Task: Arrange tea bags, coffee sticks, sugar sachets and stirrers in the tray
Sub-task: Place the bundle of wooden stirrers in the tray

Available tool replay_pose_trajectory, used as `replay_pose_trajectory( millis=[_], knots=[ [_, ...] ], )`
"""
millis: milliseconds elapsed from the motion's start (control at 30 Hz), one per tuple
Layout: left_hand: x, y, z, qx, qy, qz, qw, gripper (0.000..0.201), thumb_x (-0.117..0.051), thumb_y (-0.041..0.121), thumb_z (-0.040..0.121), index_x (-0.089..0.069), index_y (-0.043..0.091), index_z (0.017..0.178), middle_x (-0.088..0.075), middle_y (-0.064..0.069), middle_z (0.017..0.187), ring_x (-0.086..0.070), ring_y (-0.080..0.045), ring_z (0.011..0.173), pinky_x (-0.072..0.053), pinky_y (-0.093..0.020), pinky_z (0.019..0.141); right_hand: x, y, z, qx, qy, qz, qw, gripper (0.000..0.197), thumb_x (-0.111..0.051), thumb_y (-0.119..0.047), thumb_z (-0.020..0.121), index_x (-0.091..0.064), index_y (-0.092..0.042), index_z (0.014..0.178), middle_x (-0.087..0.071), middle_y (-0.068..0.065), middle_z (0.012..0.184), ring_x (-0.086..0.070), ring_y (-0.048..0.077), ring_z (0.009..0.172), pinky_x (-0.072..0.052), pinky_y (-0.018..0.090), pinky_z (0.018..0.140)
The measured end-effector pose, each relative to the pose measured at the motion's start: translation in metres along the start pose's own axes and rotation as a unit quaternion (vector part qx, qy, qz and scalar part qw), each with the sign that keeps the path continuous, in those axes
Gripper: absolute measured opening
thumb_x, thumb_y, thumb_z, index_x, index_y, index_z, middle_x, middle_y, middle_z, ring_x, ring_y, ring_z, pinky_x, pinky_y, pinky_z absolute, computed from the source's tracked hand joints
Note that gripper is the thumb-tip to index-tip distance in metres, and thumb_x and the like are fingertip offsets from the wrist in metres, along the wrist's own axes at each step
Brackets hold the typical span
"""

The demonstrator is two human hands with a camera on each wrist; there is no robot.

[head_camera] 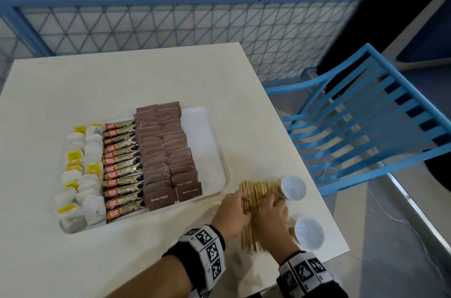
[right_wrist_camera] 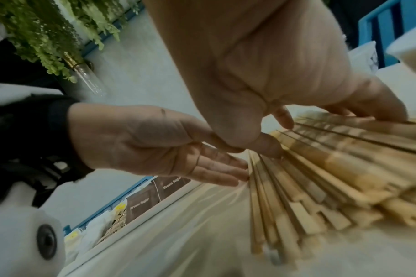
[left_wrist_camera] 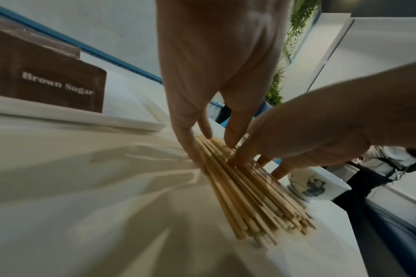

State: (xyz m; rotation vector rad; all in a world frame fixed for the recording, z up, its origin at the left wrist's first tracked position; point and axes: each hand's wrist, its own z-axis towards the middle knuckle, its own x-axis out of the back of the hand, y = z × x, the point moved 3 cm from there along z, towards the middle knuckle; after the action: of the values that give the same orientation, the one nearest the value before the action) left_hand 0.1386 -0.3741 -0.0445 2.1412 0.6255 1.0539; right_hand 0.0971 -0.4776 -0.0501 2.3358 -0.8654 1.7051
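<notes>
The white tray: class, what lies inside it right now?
In the white tray lie tea bags, coffee sticks and brown sugar sachets; the right strip is bare. The tray floor beneath them is covered. The wooden stirrers remain outside, on the table.

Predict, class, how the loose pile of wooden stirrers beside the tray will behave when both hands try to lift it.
The wooden stirrers look thin, straight and stiff, so each should probably stay rigid. They lie loose and fanned, so some would likely slip out. The left hand and right hand press them flat-fingered, probably squaring them first.
</notes>
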Motion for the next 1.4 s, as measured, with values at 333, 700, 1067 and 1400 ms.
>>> replay_pose_trajectory(
  millis=[333, 700, 1067, 1400],
  knots=[
    [0.000, -0.008, 0.010, 0.055, 0.030, -0.128, 0.990, 0.034, -0.069, 0.013, 0.080, -0.059, 0.008, 0.112, -0.066, -0.007, 0.106, -0.062, -0.020, 0.097, -0.049, -0.028, 0.086, 0.008, -0.009, 0.012, -0.033, -0.021, 0.196, 0.980, 0.047, -0.050, 0.001, 0.084, -0.033, 0.003, 0.128, -0.048, 0.019, 0.116, -0.050, 0.031, 0.105, -0.044, 0.035, 0.087],
    [0.006, -0.013, 0.017, 0.110, 0.029, -0.163, 0.980, 0.030, -0.064, 0.026, 0.085, -0.067, -0.002, 0.095, -0.070, -0.019, 0.093, -0.066, -0.032, 0.086, -0.053, -0.045, 0.085, 0.004, -0.025, 0.019, -0.072, -0.133, 0.273, 0.950, 0.016, -0.045, -0.006, 0.087, -0.052, 0.002, 0.100, -0.058, 0.014, 0.091, -0.056, 0.023, 0.078, -0.050, 0.031, 0.065],
    [0.015, -0.011, 0.010, 0.126, -0.010, -0.182, 0.975, 0.028, -0.050, 0.023, 0.094, -0.062, 0.007, 0.115, -0.066, -0.013, 0.112, -0.060, -0.029, 0.104, -0.047, -0.040, 0.096, 0.005, -0.033, 0.012, -0.085, -0.181, 0.335, 0.921, 0.022, -0.042, -0.008, 0.090, -0.046, -0.002, 0.110, -0.058, 0.015, 0.105, -0.059, 0.025, 0.092, -0.055, 0.035, 0.078],
    [0.030, -0.006, -0.005, 0.127, -0.036, -0.145, 0.981, 0.048, -0.024, 0.038, 0.101, -0.042, 0.005, 0.130, -0.050, -0.015, 0.134, -0.045, -0.027, 0.125, -0.034, -0.040, 0.109, 0.006, -0.056, 0.000, 0.052, -0.179, 0.258, 0.948, 0.013, -0.044, -0.009, 0.089, -0.043, -0.004, 0.102, -0.052, 0.011, 0.100, -0.051, 0.020, 0.086, -0.044, 0.026, 0.066]
  ],
)
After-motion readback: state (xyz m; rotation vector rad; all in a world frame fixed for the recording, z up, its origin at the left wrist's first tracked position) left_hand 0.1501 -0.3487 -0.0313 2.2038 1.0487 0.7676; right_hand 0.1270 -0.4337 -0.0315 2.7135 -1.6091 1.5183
